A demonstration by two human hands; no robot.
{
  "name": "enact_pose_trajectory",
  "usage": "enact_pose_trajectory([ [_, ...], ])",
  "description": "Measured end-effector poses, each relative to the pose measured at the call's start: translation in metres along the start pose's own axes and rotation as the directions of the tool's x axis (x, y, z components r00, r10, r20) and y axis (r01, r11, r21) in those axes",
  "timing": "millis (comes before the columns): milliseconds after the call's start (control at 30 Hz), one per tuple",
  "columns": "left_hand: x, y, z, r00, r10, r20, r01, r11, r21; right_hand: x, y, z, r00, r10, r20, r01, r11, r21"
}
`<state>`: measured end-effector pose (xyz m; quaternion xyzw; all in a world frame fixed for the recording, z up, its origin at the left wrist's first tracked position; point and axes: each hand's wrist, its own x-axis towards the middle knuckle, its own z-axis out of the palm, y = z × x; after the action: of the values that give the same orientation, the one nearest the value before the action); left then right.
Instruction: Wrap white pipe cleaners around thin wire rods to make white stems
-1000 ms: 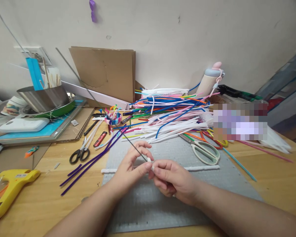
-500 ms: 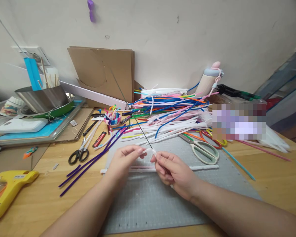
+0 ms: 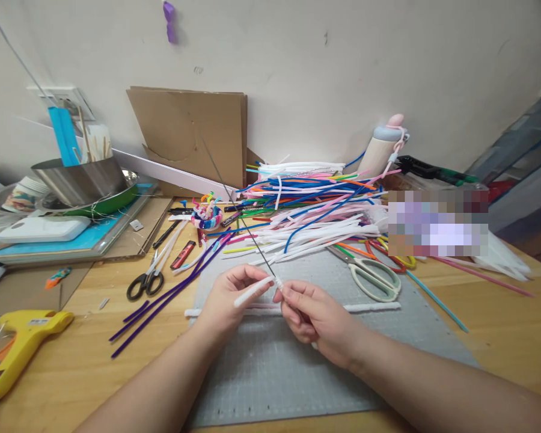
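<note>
My right hand (image 3: 318,316) pinches a thin dark rod (image 3: 252,237) near its lower end, where a white pipe cleaner (image 3: 252,293) is wound round it in tight coils. The rod slants up and to the left, toward the cardboard. The pipe cleaner's loose tail crosses in front of my left hand (image 3: 228,300), whose curled fingers close on it beside the coils. Below both hands, a long white pipe cleaner strip (image 3: 372,307) lies across the grey cutting mat (image 3: 261,373), partly hidden by them.
Pipe cleaners (image 3: 315,204) in many colours are heaped behind the mat. Pale-handled scissors (image 3: 376,279) lie on the right, black-handled scissors (image 3: 145,284) and purple pipe cleaners (image 3: 162,304) on the left. A yellow glue gun (image 3: 24,337) rests far left. Cardboard (image 3: 189,138) leans on the wall.
The loose tail of the white pipe cleaner has swung toward me and now points down-left over my left hand. The rod has shifted slightly; my right hand keeps its grip.
</note>
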<state>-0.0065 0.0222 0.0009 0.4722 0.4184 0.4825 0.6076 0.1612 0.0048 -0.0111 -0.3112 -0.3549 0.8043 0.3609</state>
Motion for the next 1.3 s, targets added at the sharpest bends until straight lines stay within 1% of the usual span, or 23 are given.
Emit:
enact_pose_trajectory([
  [167,0.0017,-0.0019,0.0015,0.999,-0.037,-0.017,0.036,0.999,-0.027,-0.0018,0.001,0.0008,0.999,0.03,0.025,-0.029,0.999,-0.026],
  [333,0.0012,-0.0064,0.0008,0.999,-0.027,0.018,0.029,0.994,-0.107,-0.0008,0.0022,0.0002,0.999,0.036,0.02,-0.034,0.996,-0.083],
  [433,0.0005,-0.0079,0.0009,0.997,-0.064,0.035,0.069,0.985,-0.161,0.0003,0.0029,0.0013,0.999,0.036,0.018,-0.033,0.99,-0.135],
  [500,0.0003,-0.0086,0.0005,0.995,-0.086,0.048,0.092,0.982,-0.164,0.0002,0.0031,0.0026,0.999,0.035,0.014,-0.032,0.986,-0.162],
  [567,0.0002,-0.0089,0.0002,0.996,-0.082,0.043,0.087,0.985,-0.148,-0.0007,0.0028,0.0038,0.999,0.035,0.012,-0.033,0.988,-0.148],
  [733,-0.0004,-0.0077,0.0014,0.996,-0.091,-0.002,0.09,0.986,-0.14,-0.0017,0.0014,0.0015,0.999,0.031,0.014,-0.031,1.0,0.001],
  [800,0.0,-0.0077,0.0019,0.997,-0.067,-0.033,0.062,0.989,-0.136,-0.0009,0.0012,-0.0013,0.999,0.033,0.017,-0.034,0.998,0.049],
  [900,0.0012,-0.0086,0.0015,0.998,-0.007,-0.064,-0.001,0.993,-0.116,0.0001,0.0014,-0.0037,0.999,0.046,0.016,-0.047,0.997,0.068],
  [1000,0.0013,-0.0088,0.0009,0.999,-0.016,-0.037,0.012,0.996,-0.094,-0.0003,0.002,-0.0025,0.998,0.056,0.02,-0.056,0.998,0.03],
  [1067,0.0007,-0.0079,0.0015,1.0,0.01,-0.028,-0.012,0.997,-0.073,-0.0006,0.0025,-0.0008,0.998,0.055,0.017,-0.055,0.998,-0.008],
  [1167,-0.0002,-0.0063,0.0032,0.997,0.069,-0.038,-0.071,0.996,-0.055,-0.0005,0.0032,0.001,0.999,0.05,0.014,-0.049,0.997,-0.063],
  [1300,0.0006,-0.007,0.0043,0.996,0.051,-0.074,-0.057,0.995,-0.081,-0.0005,0.0035,0.002,0.998,0.054,0.02,-0.052,0.993,-0.111],
])
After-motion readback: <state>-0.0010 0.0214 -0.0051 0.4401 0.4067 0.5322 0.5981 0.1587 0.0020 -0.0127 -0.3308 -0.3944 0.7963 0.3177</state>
